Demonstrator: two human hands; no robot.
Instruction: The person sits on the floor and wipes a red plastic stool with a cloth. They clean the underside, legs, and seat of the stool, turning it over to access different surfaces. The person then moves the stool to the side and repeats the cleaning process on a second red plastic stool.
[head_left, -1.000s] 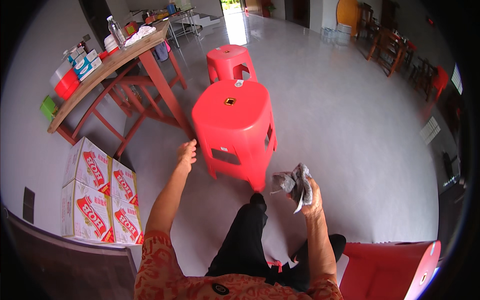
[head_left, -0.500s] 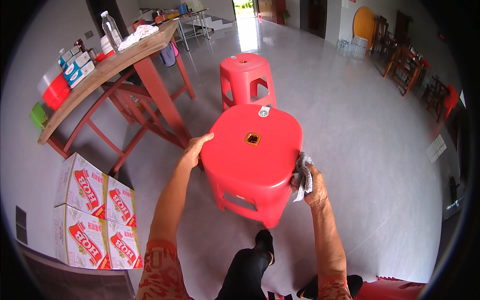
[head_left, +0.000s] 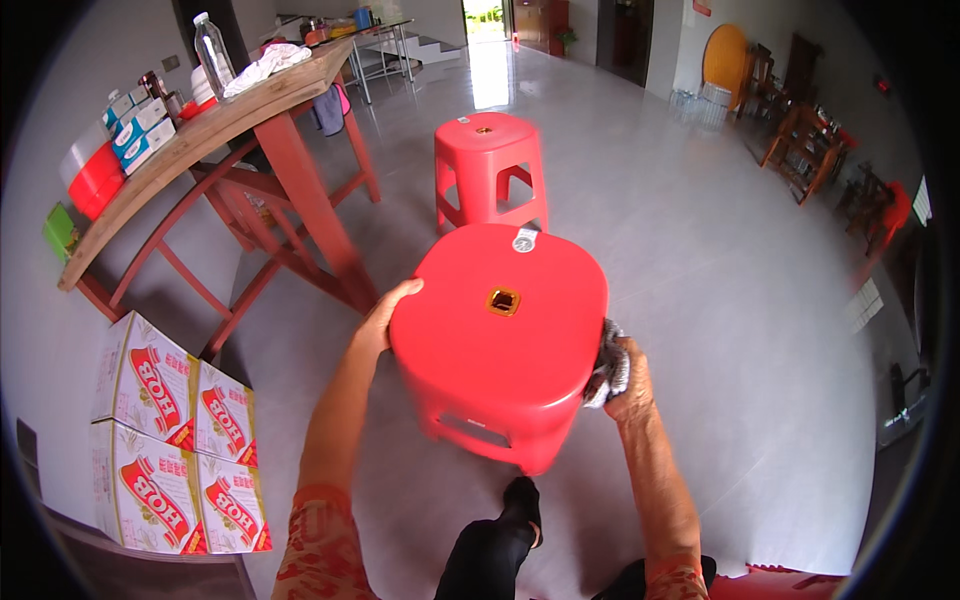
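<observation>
A red plastic stool (head_left: 480, 350) stands upright in front of me, with a small gold-rimmed square hole in its seat and a round white sticker at the far edge. My left hand (head_left: 384, 318) grips the seat's left rim, thumb on the upper edge and fingers hidden behind the side. In my right hand (head_left: 632, 388) is a crumpled grey cloth (head_left: 610, 370), pressed to the stool's right side just below the rim. Directly behind stands a second red stool (head_left: 488, 165), apart from both hands.
A wooden table (head_left: 215, 122) with red legs is at the left, holding tissue packs (head_left: 140, 135), a clear bottle (head_left: 212, 58) and a red tub (head_left: 95, 182). Stacked cartons (head_left: 150, 480) sit at lower left. Wooden chairs (head_left: 800, 150) line the right. A red object (head_left: 785, 584) lies at lower right.
The near stool shows slightly larger and lower in the view, both hands keeping their hold. The cloth has moved slightly down along the right side. The surroundings shift a little left.
</observation>
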